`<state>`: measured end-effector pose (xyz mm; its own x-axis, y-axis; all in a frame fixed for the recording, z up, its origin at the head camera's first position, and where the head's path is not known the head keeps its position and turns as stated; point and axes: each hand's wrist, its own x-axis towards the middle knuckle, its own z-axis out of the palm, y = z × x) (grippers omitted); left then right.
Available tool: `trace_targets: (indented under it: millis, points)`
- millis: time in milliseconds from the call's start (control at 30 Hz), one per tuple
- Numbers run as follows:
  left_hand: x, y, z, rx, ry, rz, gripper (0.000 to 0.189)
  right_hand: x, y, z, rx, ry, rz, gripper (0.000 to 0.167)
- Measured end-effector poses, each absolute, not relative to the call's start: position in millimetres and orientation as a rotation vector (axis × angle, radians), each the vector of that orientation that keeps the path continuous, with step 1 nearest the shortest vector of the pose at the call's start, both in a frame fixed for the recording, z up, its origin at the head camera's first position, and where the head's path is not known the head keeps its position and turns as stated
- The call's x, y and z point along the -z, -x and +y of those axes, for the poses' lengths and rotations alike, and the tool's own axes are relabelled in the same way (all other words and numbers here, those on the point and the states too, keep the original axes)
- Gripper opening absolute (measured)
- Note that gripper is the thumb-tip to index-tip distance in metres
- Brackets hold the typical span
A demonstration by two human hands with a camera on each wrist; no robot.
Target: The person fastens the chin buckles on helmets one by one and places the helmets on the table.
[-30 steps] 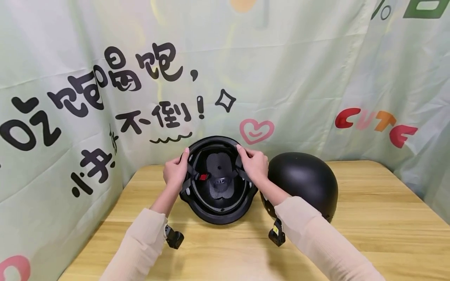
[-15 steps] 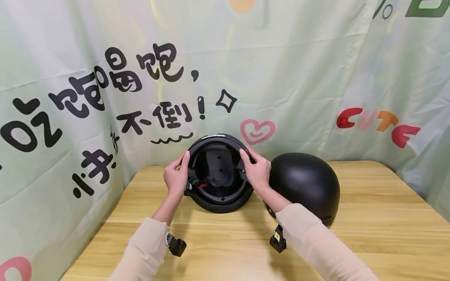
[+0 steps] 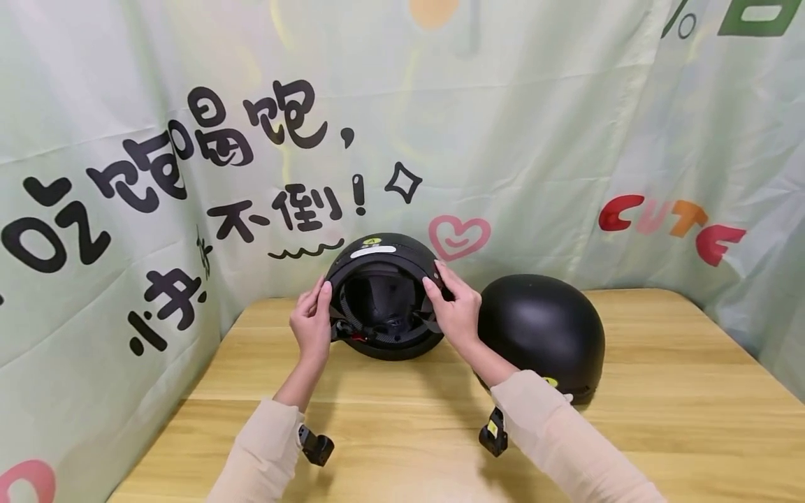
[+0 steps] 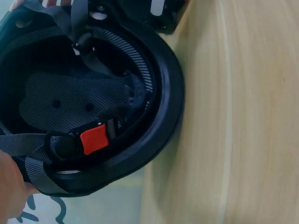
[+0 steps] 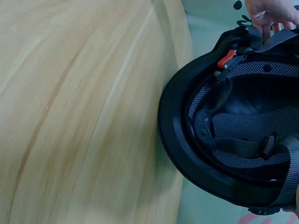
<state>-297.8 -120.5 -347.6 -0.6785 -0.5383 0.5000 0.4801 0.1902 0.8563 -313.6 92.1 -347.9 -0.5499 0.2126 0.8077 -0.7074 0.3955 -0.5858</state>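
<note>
Both hands hold a black helmet by opposite sides of its rim, at the back middle of the table. My left hand grips the left side, thumb on the rim; my right hand grips the right side the same way. The helmet is tilted, its hollow facing me, and a white label and yellow sticker show on the upper shell. Grey straps and a red buckle hang inside by the left hand. In the right wrist view the right hand is almost wholly out of frame.
A second black helmet stands dome-up on the wooden table, close to my right forearm. Behind the table hangs a pale green printed cloth. Small black cameras sit at both wrists.
The held helmet has turned in both hands: its upper edge tips toward me, its lower edge rises. The labelled outer shell now shows and less of the inside does. The second helmet stays put.
</note>
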Motion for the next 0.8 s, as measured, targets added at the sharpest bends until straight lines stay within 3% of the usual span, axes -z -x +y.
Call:
trace_targets:
  millis: [333,633,800]
  points:
    - [359,305,-137,1.699,0.080,-1.584,0.033,356,318,84,-1.228,-0.501,-1.719,0.060]
    - [362,307,-145,1.732,0.150,-1.562,0.032,356,313,85,-1.337,-0.513,-1.758,0.039]
    - [362,304,-149,1.730,0.178,-1.599,0.032,348,307,86,-1.564,-0.423,-1.895,0.044]
